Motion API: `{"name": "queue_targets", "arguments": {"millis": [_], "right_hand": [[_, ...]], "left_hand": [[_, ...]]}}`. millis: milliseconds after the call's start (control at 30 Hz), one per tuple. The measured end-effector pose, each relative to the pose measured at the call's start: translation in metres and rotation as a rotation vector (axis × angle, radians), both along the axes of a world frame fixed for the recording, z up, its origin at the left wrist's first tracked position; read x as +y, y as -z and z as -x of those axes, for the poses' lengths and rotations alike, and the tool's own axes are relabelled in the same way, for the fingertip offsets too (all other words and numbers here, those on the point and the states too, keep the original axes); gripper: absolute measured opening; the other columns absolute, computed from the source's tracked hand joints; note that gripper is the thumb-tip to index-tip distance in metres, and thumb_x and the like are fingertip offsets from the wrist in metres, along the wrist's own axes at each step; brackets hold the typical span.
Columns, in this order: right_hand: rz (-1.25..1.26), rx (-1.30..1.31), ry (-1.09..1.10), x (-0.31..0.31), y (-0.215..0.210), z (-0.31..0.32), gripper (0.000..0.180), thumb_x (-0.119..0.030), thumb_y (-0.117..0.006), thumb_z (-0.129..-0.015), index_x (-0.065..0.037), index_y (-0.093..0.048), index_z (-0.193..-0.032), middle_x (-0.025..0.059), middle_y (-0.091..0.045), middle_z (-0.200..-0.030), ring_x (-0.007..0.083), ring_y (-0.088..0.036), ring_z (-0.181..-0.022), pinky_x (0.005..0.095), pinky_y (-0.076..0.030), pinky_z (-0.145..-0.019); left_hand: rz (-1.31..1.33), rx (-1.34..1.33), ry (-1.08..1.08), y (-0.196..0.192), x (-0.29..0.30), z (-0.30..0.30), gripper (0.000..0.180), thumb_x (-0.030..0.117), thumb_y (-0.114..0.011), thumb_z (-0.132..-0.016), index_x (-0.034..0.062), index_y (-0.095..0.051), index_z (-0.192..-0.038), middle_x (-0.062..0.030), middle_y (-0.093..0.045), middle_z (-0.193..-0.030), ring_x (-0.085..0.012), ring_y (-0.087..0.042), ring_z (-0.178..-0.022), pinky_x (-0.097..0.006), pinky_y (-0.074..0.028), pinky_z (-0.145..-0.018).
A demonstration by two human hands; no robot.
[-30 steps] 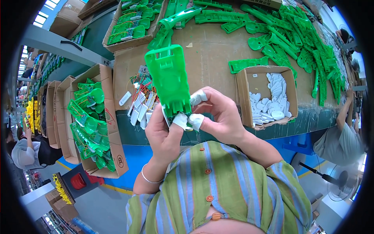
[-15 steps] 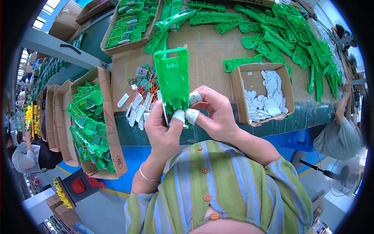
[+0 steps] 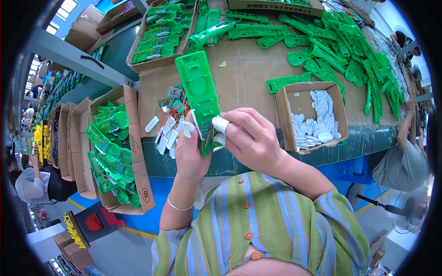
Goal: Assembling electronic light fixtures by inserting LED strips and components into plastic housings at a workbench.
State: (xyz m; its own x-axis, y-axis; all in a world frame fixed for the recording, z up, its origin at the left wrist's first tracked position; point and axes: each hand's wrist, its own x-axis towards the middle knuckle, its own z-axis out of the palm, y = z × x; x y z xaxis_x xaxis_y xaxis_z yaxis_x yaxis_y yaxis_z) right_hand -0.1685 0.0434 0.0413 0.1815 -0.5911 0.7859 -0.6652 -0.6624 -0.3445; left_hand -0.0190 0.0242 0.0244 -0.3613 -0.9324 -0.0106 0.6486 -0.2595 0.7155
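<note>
Grasps a long, bright-green moulded plastic casing [image 3: 196, 78] near the centre of the frame, clasping its lower end in the left hand [image 3: 191, 154], with forearm rising nearly upright from the lower centre and a thin pale bangle [image 3: 179, 208] round the wrist. Keeps the casing tilted, top end toward the upper left, with a white-taped digit [image 3: 187, 129] pointing up along its left side, near a thin white strip [image 3: 197, 123]. Reaches in from the lower right with the right hand [image 3: 258, 138], forearm slanting up and leftward, back toward the camera, fingers bent. Sets white-taped fingertips [image 3: 221, 123] at the casing's lower right edge, just beside a small green circuit board [image 3: 206, 126] and thin red wires [image 3: 209, 136]. Cannot tell pinch from mere touch in that right grip, partly hidden behind the tape.
</note>
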Motion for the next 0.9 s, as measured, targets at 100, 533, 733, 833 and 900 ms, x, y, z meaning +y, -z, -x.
{"name": "queue_targets", "arguments": {"millis": [100, 533, 733, 833, 900], "right_hand": [[0.084, 0.022, 0.039, -0.003, 0.001, -0.006, 0.026, -0.001, -0.065, -0.054, 0.004, -0.058, -0.078, 0.0109, -0.057, -0.086, 0.0247, -0.057, -0.07, 0.0311, -0.05, -0.057], [0.043, 0.025, -0.013, -0.005, -0.004, -0.004, 0.025, -0.003, -0.064, -0.053, 0.001, -0.059, -0.077, 0.0092, -0.058, -0.086, 0.0241, -0.056, -0.071, 0.0316, -0.049, -0.058], [-0.03, 0.021, -0.039, 0.0, -0.025, -0.014, 0.025, -0.006, -0.065, -0.056, -0.001, -0.056, -0.078, 0.0089, -0.058, -0.088, 0.0252, -0.057, -0.075, 0.0333, -0.05, -0.062], [0.039, 0.034, 0.024, 0.001, -0.019, -0.023, 0.023, -0.008, -0.064, -0.056, 0.0, -0.055, -0.076, 0.0103, -0.058, -0.085, 0.0251, -0.057, -0.073, 0.0322, -0.051, -0.059], [0.077, 0.053, 0.051, 0.003, -0.018, -0.024, 0.024, -0.009, -0.062, -0.054, 0.001, -0.056, -0.075, 0.0109, -0.057, -0.083, 0.0246, -0.057, -0.071, 0.0316, -0.051, -0.057]], "left_hand": [[-0.041, 0.142, 0.058, 0.008, -0.001, -0.002, 0.038, 0.028, -0.027, -0.096, 0.0055, -0.04, -0.124, -0.0115, -0.052, -0.116, -0.0235, -0.054, -0.105, -0.037, -0.045, -0.089], [-0.128, 0.088, -0.011, 0.003, 0.013, -0.001, 0.044, 0.036, -0.033, -0.093, 0.0078, -0.038, -0.127, -0.01, -0.051, -0.119, -0.0241, -0.051, -0.109, -0.038, -0.042, -0.092], [-0.013, 0.096, -0.017, -0.001, 0.012, -0.005, 0.051, 0.038, -0.045, -0.09, 0.0068, -0.034, -0.129, -0.0075, -0.05, -0.116, -0.019, -0.052, -0.104, -0.033, -0.045, -0.086], [-0.056, 0.074, -0.06, 0.005, 0.018, -0.009, 0.048, 0.034, -0.045, -0.09, 0.0071, -0.035, -0.129, -0.0071, -0.05, -0.116, -0.0189, -0.051, -0.105, -0.033, -0.044, -0.087], [-0.048, 0.072, -0.039, 0.003, 0.017, -0.011, 0.047, 0.031, -0.045, -0.091, 0.0068, -0.035, -0.129, -0.0072, -0.051, -0.117, -0.0195, -0.051, -0.107, -0.033, -0.043, -0.089]]}}
